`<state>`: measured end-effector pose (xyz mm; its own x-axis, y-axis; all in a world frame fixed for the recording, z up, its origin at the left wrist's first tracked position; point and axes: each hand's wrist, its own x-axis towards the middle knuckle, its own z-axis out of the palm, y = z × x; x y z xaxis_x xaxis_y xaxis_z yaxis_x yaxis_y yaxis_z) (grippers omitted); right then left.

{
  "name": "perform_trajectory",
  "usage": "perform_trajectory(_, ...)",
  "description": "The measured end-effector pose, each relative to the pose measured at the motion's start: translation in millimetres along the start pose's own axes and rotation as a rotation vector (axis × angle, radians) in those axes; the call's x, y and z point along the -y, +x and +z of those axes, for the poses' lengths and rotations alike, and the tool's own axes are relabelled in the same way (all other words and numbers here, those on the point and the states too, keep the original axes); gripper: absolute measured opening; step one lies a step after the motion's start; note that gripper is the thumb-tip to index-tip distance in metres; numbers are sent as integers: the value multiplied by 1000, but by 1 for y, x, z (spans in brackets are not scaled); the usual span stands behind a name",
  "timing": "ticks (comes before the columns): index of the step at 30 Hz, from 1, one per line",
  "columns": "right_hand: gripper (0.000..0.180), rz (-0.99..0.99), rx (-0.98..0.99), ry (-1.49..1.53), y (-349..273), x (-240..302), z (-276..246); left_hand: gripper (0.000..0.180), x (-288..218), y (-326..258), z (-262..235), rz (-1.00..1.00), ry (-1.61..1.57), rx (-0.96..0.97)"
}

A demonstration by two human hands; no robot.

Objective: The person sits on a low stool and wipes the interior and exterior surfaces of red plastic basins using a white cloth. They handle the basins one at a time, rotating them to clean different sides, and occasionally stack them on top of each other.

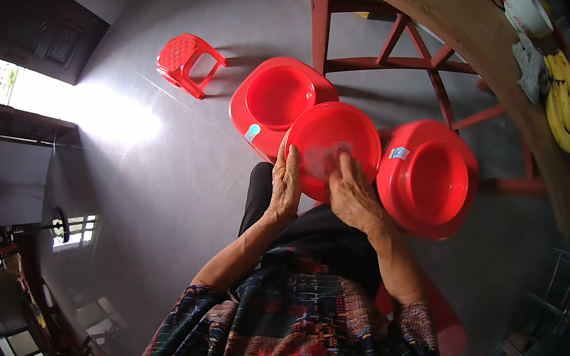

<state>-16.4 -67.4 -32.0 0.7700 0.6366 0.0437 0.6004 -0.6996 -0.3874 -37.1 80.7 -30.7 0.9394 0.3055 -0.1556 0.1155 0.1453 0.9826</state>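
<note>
A round, shallow red plastic dish (311,124) is tilted up in front of me, above my lap. My left hand (287,186) grips its left edge, thumb on the front side. Against the dish's lower right face is my right hand (356,198), its fingers bent and pressed together. A pale, blurred patch (325,156) lies by those fingertips; whether it is a cloth, film or a smear I cannot make out. Behind and left of the dish stands a red stool-like piece (243,114) with a round recess and a sticker. Another such red piece (464,155) stands to the right.
A small red stool (176,59) stands on the grey floor (182,160) farther left. At the upper right is a wooden table (448,18) with red legs, bearing bananas (560,103), a grey cloth (531,68) and a white bowl (528,14). Light enters by a doorway (16,87) at left.
</note>
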Motion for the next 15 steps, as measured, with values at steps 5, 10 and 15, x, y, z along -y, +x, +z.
perform_trajectory(5, 34, -217, -126, 110, 17, 7, 19, 49, 22, 2, -4, -26, -71, 83)
perform_trajectory(10, 56, -95, -200, -227, 37, -12, 21, 50, 1, 2, 2, 33, 78, 84)
perform_trajectory(15, 65, 87, -98, -368, 26, -7, 10, 49, -5, 1, 1, 39, 150, -15)
